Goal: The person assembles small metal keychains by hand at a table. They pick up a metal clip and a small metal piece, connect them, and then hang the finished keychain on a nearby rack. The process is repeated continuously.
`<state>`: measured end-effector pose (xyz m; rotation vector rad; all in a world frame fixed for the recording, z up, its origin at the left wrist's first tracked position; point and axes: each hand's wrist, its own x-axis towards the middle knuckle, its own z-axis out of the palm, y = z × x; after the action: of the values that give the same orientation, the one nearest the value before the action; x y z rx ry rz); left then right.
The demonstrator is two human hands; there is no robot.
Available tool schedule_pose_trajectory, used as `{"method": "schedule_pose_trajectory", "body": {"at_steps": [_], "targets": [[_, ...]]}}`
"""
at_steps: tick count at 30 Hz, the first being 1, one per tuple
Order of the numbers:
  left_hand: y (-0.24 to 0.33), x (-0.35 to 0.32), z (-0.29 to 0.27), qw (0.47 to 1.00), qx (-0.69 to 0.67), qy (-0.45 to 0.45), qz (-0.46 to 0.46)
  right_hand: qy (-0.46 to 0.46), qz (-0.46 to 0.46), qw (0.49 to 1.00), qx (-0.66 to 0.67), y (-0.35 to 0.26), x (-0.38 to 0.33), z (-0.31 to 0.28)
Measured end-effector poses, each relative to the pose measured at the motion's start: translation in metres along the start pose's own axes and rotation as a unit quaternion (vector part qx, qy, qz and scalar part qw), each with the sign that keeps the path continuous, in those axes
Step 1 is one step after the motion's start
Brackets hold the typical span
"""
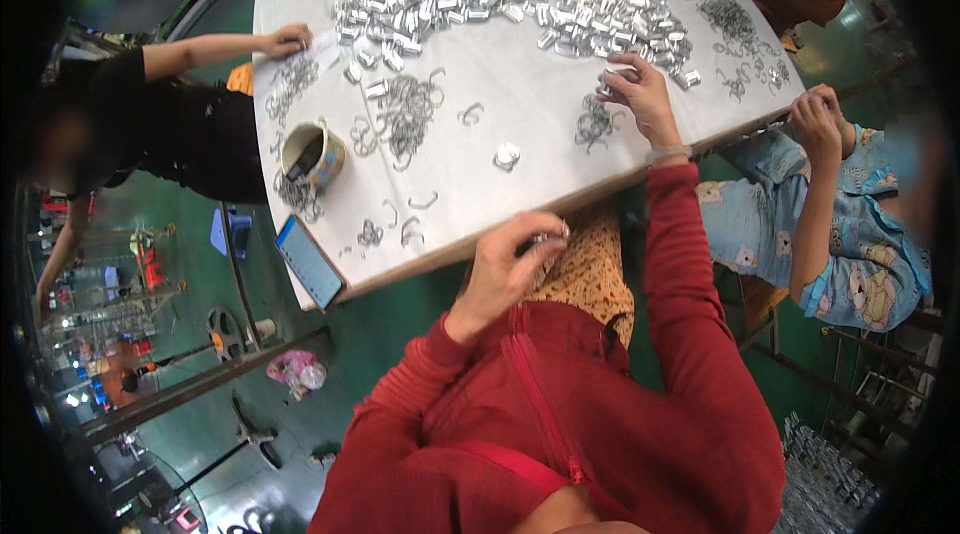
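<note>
My left hand (pixel 505 269) is just off the table's near edge, thumb and fingers closed on a small shiny metal piece (pixel 564 231). Over the right part of the table, my right hand (pixel 640 97) pinches a silver metal piece, partly covered by the fingers. Beneath that hand lies a small heap of curved wire clips (pixel 596 124). Beyond it spreads a large pile of short silver metal pieces (pixel 610 19). A round whitish object (pixel 507 155) rests alone on the table between my hands.
The white-covered table (pixel 470 204) holds more wire clips (pixel 405 114), a paper cup (pixel 325 159) with something dark inside, and a phone (pixel 308 262) at the left corner. A co-worker's hand (pixel 288 40) works at left; another's hands (pixel 820 119) are at right. A third person sits far right.
</note>
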<state>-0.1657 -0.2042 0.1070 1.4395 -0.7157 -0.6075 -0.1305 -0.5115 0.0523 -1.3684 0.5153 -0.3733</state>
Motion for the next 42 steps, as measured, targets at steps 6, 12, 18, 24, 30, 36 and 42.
{"method": "schedule_pose_trajectory", "body": {"at_steps": [6, 12, 18, 24, 30, 36, 42], "targets": [[0.000, 0.001, -0.001, 0.998, -0.052, 0.032, -0.035, -0.156, 0.011, 0.983, 0.093, -0.041, -0.125, 0.053], [0.004, -0.002, -0.009, 0.999, 0.023, 0.005, 0.025, -0.056, -0.082, 0.991, -0.092, -0.060, -0.188, 0.087], [0.010, -0.008, -0.008, 0.993, 0.059, 0.022, 0.095, -0.044, -0.107, 0.990, -0.086, -0.064, -0.195, 0.092], [0.012, -0.006, -0.010, 0.987, 0.112, 0.032, 0.113, -0.026, -0.087, 0.996, -0.011, -0.058, -0.192, 0.091], [0.004, -0.010, -0.018, 0.992, 0.100, 0.015, 0.069, -0.026, -0.078, 0.995, 0.064, -0.053, -0.198, 0.093], [-0.019, 0.002, -0.074, 0.975, 0.134, 0.176, 0.035, -0.070, -0.042, 0.993, 0.083, -0.050, -0.202, 0.091], [-0.055, 0.071, -0.179, 0.877, 0.423, 0.230, 0.008, -0.119, -0.031, 0.991, 0.044, -0.051, -0.198, 0.088]]}}
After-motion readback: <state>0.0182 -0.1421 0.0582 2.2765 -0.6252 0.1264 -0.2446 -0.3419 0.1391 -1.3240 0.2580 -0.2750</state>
